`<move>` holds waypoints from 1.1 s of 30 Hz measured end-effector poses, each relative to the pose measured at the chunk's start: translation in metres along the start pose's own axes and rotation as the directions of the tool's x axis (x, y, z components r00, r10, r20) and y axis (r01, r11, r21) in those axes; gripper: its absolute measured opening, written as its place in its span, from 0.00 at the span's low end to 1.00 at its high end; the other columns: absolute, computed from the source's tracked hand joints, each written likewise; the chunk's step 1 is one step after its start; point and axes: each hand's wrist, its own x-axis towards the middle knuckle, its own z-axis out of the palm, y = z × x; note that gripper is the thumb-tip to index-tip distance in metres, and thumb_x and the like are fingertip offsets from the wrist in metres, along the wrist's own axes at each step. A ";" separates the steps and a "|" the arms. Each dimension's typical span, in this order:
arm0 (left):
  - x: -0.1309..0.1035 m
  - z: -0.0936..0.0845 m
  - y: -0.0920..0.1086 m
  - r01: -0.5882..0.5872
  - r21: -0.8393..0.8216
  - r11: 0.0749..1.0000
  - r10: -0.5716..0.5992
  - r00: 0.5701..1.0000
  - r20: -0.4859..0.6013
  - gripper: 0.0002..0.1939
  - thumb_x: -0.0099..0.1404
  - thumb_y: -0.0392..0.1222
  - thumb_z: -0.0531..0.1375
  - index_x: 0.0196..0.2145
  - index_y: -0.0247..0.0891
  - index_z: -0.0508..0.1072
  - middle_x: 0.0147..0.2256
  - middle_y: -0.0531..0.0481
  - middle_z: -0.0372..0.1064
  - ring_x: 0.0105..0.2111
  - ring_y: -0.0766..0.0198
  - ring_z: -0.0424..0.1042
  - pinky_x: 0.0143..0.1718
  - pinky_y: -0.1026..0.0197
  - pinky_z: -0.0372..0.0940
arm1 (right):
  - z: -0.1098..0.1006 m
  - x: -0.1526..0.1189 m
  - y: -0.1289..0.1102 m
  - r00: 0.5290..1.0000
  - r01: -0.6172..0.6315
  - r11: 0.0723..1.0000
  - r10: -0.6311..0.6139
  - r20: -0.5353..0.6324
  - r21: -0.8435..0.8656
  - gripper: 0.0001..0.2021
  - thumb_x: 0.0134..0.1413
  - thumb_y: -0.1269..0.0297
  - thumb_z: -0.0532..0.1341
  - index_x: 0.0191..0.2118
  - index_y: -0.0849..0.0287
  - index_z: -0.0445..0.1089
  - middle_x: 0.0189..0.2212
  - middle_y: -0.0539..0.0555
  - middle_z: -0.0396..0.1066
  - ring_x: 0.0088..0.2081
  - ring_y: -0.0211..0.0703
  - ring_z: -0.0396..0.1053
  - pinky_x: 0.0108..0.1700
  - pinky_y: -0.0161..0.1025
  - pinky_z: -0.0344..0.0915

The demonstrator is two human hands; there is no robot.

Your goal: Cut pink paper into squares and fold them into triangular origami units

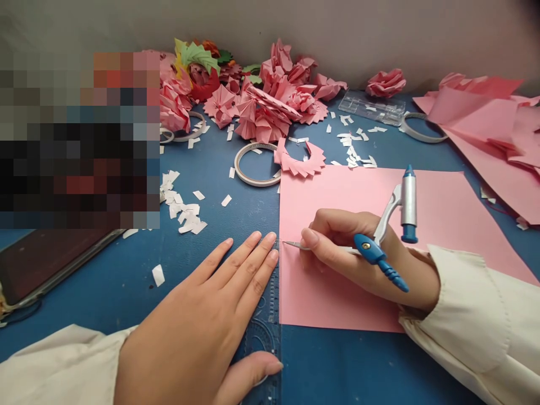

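My left hand point(211, 304) lies flat with fingers stretched out, pressing on a clear plastic ruler point(264, 332) along the left edge of a pink sheet of paper point(337, 304). The palm and fingers cover part of the ruler. In my right hand point(350, 253) is a drawing compass point(373, 247) with a blue joint, pinched by one leg. Its metal point touches or nearly touches the sheet's left edge, close to my left fingertips. The other leg, bearing a silver and blue holder, sticks up and outward over the back of my hand.
Folded pink paper flowers point(270, 101) are heaped at the back. A tape roll point(257, 164) and a toothed pink paper ring point(301, 160) touch the sheet's far-left corner. White paper scraps point(185, 211) are scattered about. A phone point(54, 259) lies left; more pink paper point(485, 129) lies right.
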 end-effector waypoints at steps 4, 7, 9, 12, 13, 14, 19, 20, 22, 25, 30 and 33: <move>0.000 0.000 0.000 -0.005 0.007 1.000 0.005 1.000 -0.011 0.35 0.81 0.57 0.37 0.76 0.33 0.45 0.76 0.46 0.46 0.76 0.58 0.46 0.74 0.52 0.33 | 0.000 0.001 -0.001 1.000 -0.003 1.000 0.003 0.000 -0.015 0.18 0.64 0.62 0.58 0.23 0.52 0.54 0.19 0.48 0.67 0.21 0.35 0.61 0.22 0.34 0.57; 0.000 0.000 0.001 -0.004 0.011 1.000 0.004 1.000 -0.017 0.35 0.82 0.56 0.37 0.76 0.33 0.46 0.76 0.45 0.46 0.76 0.56 0.48 0.74 0.51 0.35 | 0.000 0.002 -0.002 1.000 -0.009 0.999 0.009 -0.003 -0.031 0.18 0.63 0.62 0.57 0.23 0.52 0.54 0.18 0.47 0.64 0.20 0.34 0.58 0.21 0.33 0.55; -0.001 0.001 0.002 -0.004 0.017 1.000 0.004 1.000 -0.026 0.34 0.82 0.54 0.37 0.76 0.33 0.47 0.76 0.44 0.45 0.75 0.55 0.49 0.74 0.50 0.36 | -0.001 0.002 -0.002 1.000 -0.016 0.999 0.016 -0.001 -0.036 0.17 0.62 0.62 0.57 0.22 0.52 0.54 0.18 0.46 0.62 0.20 0.33 0.57 0.21 0.33 0.54; -0.003 0.000 0.002 -0.009 0.020 1.000 0.010 0.999 -0.038 0.33 0.82 0.55 0.37 0.75 0.34 0.49 0.75 0.45 0.49 0.74 0.56 0.52 0.73 0.50 0.39 | -0.001 0.001 -0.003 0.999 -0.029 0.999 0.029 0.013 -0.035 0.17 0.63 0.62 0.56 0.23 0.51 0.53 0.18 0.46 0.63 0.21 0.34 0.59 0.22 0.33 0.56; -0.002 0.000 0.002 -0.012 0.025 1.000 0.013 0.999 -0.046 0.33 0.82 0.55 0.36 0.75 0.34 0.50 0.75 0.45 0.51 0.74 0.56 0.54 0.73 0.50 0.40 | -0.001 0.001 -0.003 0.999 -0.032 0.999 0.033 0.017 -0.035 0.17 0.63 0.61 0.56 0.23 0.51 0.53 0.19 0.47 0.64 0.21 0.34 0.61 0.23 0.33 0.57; -0.002 -0.001 0.002 -0.014 0.030 0.999 0.015 0.998 -0.054 0.33 0.82 0.55 0.36 0.74 0.34 0.53 0.74 0.45 0.53 0.73 0.56 0.56 0.72 0.50 0.41 | -0.002 0.001 -0.003 0.999 -0.036 0.999 0.037 0.018 -0.036 0.17 0.63 0.61 0.56 0.23 0.51 0.53 0.19 0.47 0.65 0.21 0.34 0.61 0.23 0.34 0.57; 0.009 -0.008 -0.003 -0.071 0.121 0.990 0.080 0.994 -0.069 0.33 0.83 0.54 0.37 0.66 0.29 0.66 0.69 0.37 0.58 0.67 0.49 0.67 0.66 0.48 0.49 | -0.001 -0.001 0.002 0.999 -0.034 0.997 0.036 0.024 -0.064 0.18 0.64 0.60 0.56 0.23 0.52 0.52 0.19 0.47 0.65 0.21 0.34 0.60 0.23 0.35 0.55; 0.012 -0.011 -0.005 -0.104 0.146 0.984 0.114 0.992 -0.057 0.33 0.82 0.54 0.38 0.65 0.28 0.67 0.69 0.36 0.59 0.66 0.49 0.68 0.64 0.48 0.51 | 0.000 -0.002 0.004 0.999 -0.030 0.997 0.031 0.023 -0.072 0.18 0.64 0.60 0.56 0.23 0.52 0.53 0.19 0.47 0.65 0.21 0.34 0.60 0.22 0.35 0.55; 0.014 -0.016 -0.008 -0.169 0.184 0.968 0.177 0.984 -0.029 0.33 0.82 0.56 0.41 0.66 0.26 0.66 0.69 0.36 0.58 0.66 0.49 0.68 0.63 0.48 0.53 | 0.002 -0.002 0.005 1.000 -0.023 0.996 0.024 0.010 -0.084 0.18 0.65 0.59 0.57 0.23 0.52 0.55 0.20 0.48 0.66 0.21 0.34 0.61 0.23 0.35 0.56; 0.017 -0.022 -0.010 -0.192 0.214 0.958 0.207 0.977 -0.050 0.34 0.83 0.56 0.40 0.67 0.25 0.66 0.68 0.37 0.60 0.65 0.49 0.69 0.60 0.47 0.62 | 0.001 -0.002 0.000 0.999 -0.019 0.996 0.017 -0.027 -0.088 0.19 0.68 0.49 0.58 0.27 0.52 0.61 0.22 0.49 0.71 0.22 0.37 0.68 0.25 0.35 0.64; 0.021 -0.025 -0.013 -0.143 0.218 0.965 0.184 0.966 -0.182 0.29 0.83 0.42 0.42 0.50 0.22 0.81 0.52 0.33 0.80 0.52 0.41 0.81 0.48 0.42 0.75 | -0.022 -0.020 -0.021 0.989 -0.045 0.973 0.011 -0.148 -0.226 0.30 0.61 0.27 0.58 0.29 0.51 0.67 0.24 0.51 0.72 0.25 0.40 0.68 0.28 0.39 0.67; 0.022 -0.022 -0.011 -0.127 0.217 0.968 0.183 0.947 -0.263 0.28 0.82 0.43 0.46 0.43 0.19 0.81 0.45 0.30 0.82 0.48 0.37 0.82 0.48 0.40 0.76 | -0.049 -0.049 -0.018 0.976 -0.159 0.913 0.087 -0.202 -0.376 0.36 0.58 0.21 0.54 0.20 0.51 0.57 0.17 0.47 0.55 0.22 0.39 0.59 0.27 0.40 0.65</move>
